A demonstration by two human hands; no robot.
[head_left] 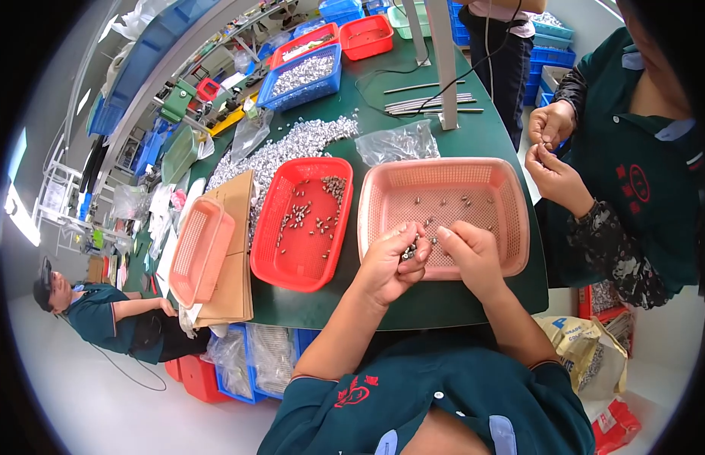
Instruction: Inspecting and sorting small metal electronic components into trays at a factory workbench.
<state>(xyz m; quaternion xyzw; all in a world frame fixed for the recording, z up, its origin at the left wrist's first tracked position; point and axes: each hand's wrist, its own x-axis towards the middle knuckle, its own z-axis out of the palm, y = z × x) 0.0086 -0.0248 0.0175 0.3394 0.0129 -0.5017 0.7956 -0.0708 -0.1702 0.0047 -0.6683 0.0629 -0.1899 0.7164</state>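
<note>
My left hand is closed around several small metal fittings, which show between the thumb and curled fingers. Close by on the right, my right hand has thumb and forefinger pressed together; whatever is in that pinch is too small to make out. Both hands are over the near side of a pale pink perforated basket, where a few more loose fittings lie scattered on the bottom. Left of it stands a red basket with many similar small metal fittings spread inside.
A heap of shiny metal parts covers the far left of the green table. Another pink basket leans on cardboard. A plastic bag, metal rods and a post stand beyond. A co-worker works at right.
</note>
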